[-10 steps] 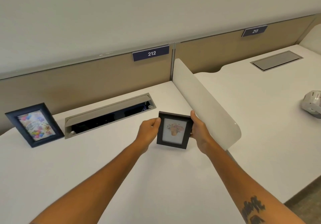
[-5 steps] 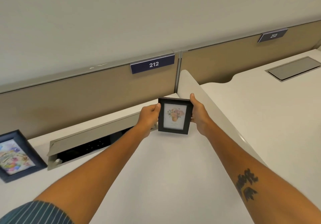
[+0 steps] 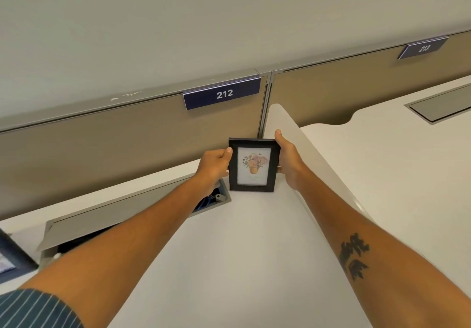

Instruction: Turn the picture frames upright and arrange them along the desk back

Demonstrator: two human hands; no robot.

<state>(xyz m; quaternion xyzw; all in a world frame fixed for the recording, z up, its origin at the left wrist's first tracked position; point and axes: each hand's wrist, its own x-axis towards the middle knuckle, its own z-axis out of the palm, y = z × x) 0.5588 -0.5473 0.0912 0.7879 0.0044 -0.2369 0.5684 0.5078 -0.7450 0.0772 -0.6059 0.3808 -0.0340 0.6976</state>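
Note:
A small black picture frame (image 3: 254,187) with a flower-pot print stands upright at the back right corner of the white desk (image 3: 242,264). Its lower edge is at the desk surface, close to the beige back panel. My left hand (image 3: 212,168) grips its left side and my right hand (image 3: 289,161) grips its right side. A dark blue picture frame (image 3: 15,261) shows only partly at the far left edge of the view.
An open grey cable tray (image 3: 107,218) runs along the desk back, left of the black frame. A white side divider (image 3: 313,157) rises just right of it. The beige back panel (image 3: 102,154) carries a label reading 212. A neighbouring desk (image 3: 407,175) lies to the right.
Both hands have carried the black frame further back toward the panel and lowered it to the desk's back right corner. The blue frame has slid almost out of view at the left.

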